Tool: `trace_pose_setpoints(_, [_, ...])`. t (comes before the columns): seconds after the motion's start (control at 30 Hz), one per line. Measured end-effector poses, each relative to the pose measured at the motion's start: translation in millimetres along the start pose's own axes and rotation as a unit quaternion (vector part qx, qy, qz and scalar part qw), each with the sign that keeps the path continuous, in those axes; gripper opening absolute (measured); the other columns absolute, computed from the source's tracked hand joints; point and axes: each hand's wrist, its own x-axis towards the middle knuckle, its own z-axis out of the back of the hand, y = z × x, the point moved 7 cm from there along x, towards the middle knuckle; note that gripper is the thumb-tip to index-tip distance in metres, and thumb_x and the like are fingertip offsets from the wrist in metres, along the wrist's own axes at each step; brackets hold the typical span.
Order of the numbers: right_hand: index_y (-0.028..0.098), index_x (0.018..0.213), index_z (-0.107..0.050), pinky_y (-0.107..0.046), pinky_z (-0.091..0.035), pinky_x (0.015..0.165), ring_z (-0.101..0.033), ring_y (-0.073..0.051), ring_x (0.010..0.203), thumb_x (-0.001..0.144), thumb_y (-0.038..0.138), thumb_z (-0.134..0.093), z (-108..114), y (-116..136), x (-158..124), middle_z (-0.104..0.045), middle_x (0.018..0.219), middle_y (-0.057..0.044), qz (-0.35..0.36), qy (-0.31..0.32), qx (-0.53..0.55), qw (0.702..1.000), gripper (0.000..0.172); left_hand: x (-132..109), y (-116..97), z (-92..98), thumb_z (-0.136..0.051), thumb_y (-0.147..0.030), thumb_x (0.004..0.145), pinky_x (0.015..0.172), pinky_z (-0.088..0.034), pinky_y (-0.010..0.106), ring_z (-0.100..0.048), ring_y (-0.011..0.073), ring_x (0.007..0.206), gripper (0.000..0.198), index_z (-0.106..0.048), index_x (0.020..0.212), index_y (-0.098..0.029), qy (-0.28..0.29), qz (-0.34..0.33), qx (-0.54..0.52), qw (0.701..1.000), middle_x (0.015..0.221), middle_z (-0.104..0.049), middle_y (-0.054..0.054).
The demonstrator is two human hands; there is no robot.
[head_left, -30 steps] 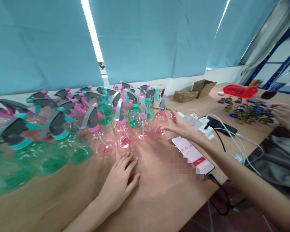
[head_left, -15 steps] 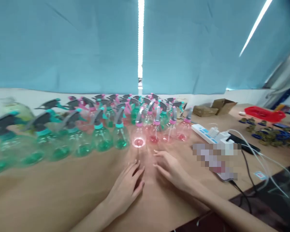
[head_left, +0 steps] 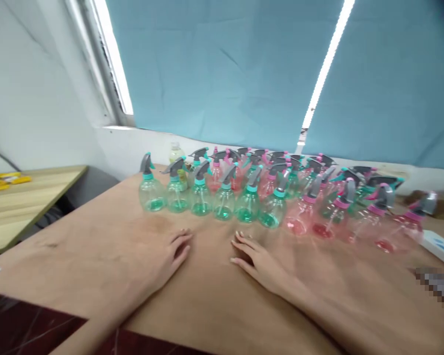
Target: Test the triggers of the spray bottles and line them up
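My left hand rests on the wooden tabletop, fingers a little apart, holding nothing. My right hand lies on the same surface to its right, also empty, with thumb and fingers apart. Beyond both hands stand rows of upright spray bottles. In the front row, green spray bottles with turquoise collars fill the left and middle. Pink spray bottles with pink collars continue the row to the right. More bottles of both colours crowd behind, partly hidden. Neither hand touches a bottle.
A pale yellow-green bottle stands behind the left bottles. A white power strip and a blurred-out object lie at the right edge. Yellow packets lie on a separate wooden table at the far left.
My view has swung left, so the bottles appear further right and the side table comes into sight. My hands are further apart, the left one moved left. Both remain empty.
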Motion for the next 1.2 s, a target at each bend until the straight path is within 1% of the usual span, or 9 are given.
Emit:
trace_pose_setpoints(0.13, [0.016,0.139,-0.05,-0.052,-0.028,0.116,-0.036,-0.028,0.139,0.095,0.049,-0.048,-17.9,17.9,20.8,-0.044,0.148,-0.012,0.032,0.015,-0.025,0.999,0.055,5.9,50.5,62.3,-0.043,-0.046,0.089,0.086,-0.056,0.043,-0.07,0.0269,0.094,0.039,-0.066,0.104,-0.019,-0.103,0.111,-0.02,0.988,0.103,-0.074,0.009])
trace_pose_setpoints(0.27, [0.016,0.141,-0.048,-0.052,-0.026,0.117,-0.033,-0.028,0.14,0.096,0.05,-0.045,-33.1,34.1,34.2,-0.04,0.15,-0.012,0.052,0.026,-0.035,0.998,0.057,27.3,81.3,131.5,-0.053,-0.049,0.083,0.096,-0.05,0.045,-0.063,0.0303,0.112,0.049,-0.057,0.118,-0.014,-0.231,0.197,-0.007,0.953,0.119,-0.067,0.015])
trace_pose_setpoints(0.33, [0.014,0.141,-0.047,-0.052,-0.026,0.117,-0.031,-0.029,0.141,0.096,0.053,-0.044,-38.5,39.9,38.8,-0.038,0.15,-0.012,0.053,0.031,-0.038,0.997,0.06,47.8,90.2,146.7,-0.062,-0.05,0.078,0.099,-0.048,0.043,-0.058,0.0313,0.119,0.069,-0.047,0.131,-0.01,-0.248,0.206,-0.011,0.947,0.132,-0.058,0.02])
trace_pose_setpoints(0.5, [0.014,0.141,-0.047,-0.053,-0.026,0.116,-0.031,-0.029,0.141,0.095,0.056,-0.042,-44.5,45.1,43.9,-0.038,0.15,-0.012,0.052,0.031,-0.042,0.997,0.062,99.5,99.5,133.8,-0.072,-0.05,0.075,0.103,-0.043,0.044,-0.049,0.0327,0.128,0.08,-0.041,0.139,-0.013,-0.217,0.19,-0.025,0.957,0.143,-0.047,0.02])
trace_pose_setpoints(0.67, [0.016,0.14,-0.049,-0.054,-0.026,0.116,-0.032,-0.03,0.14,0.094,0.056,-0.044,-44.4,43.9,43.9,-0.04,0.149,-0.011,0.047,0.025,-0.036,0.998,0.061,113.1,101.6,122.0,-0.059,-0.034,0.092,0.091,-0.051,0.048,-0.061,0.0249,0.108,0.036,-0.056,0.122,-0.016,-0.203,0.184,-0.008,0.962,0.124,-0.06,0.01])
trace_pose_setpoints(0.83, [0.016,0.14,-0.049,-0.054,-0.027,0.116,-0.032,-0.029,0.141,0.095,0.055,-0.043,-43.8,43.6,42.8,-0.039,0.15,-0.011,0.046,0.028,-0.032,0.998,0.06,87.0,99.3,137.9,-0.061,-0.044,0.087,0.091,-0.049,0.044,-0.063,0.0257,0.101,0.04,-0.059,0.115,-0.016,-0.198,0.194,0.023,0.961,0.108,-0.066,0.009])
trace_pose_setpoints(0.97, [0.018,0.139,-0.05,-0.055,-0.025,0.116,-0.033,-0.029,0.14,0.094,0.055,-0.046,-42.6,43.0,42.0,-0.042,0.148,-0.01,0.054,0.012,-0.017,0.998,0.059,51.4,77.4,144.5,-0.058,-0.056,0.08,0.089,-0.047,0.042,-0.064,0.031,0.1,0.05,-0.057,0.114,-0.019,-0.18,0.185,0.037,0.965,0.105,-0.07,0.009])
trace_pose_setpoints(1.07, [0.019,0.137,-0.053,-0.055,-0.026,0.116,-0.036,-0.029,0.139,0.093,0.053,-0.048,-41.6,43.7,41.9,-0.045,0.147,-0.01,0.057,-0.002,-0.002,0.998,0.055,24.9,49.6,133.7,-0.054,-0.06,0.081,0.085,-0.049,0.04,-0.066,0.0312,0.097,0.053,-0.056,0.114,-0.019,-0.156,0.169,0.035,0.973,0.104,-0.07,0.009])
trace_pose_setpoints(1.2, [0.02,0.135,-0.055,-0.054,-0.025,0.117,-0.036,-0.029,0.139,0.093,0.052,-0.05,-37.2,44.1,39.2,-0.045,0.147,-0.011,0.062,0.004,0.024,0.998,0.053,2.4,1.4,99.6,-0.053,-0.058,0.083,0.092,-0.047,0.04,-0.063,0.0302,0.109,0.05,-0.055,0.117,-0.021,-0.116,0.121,0.008,0.986,0.117,-0.068,0.008])
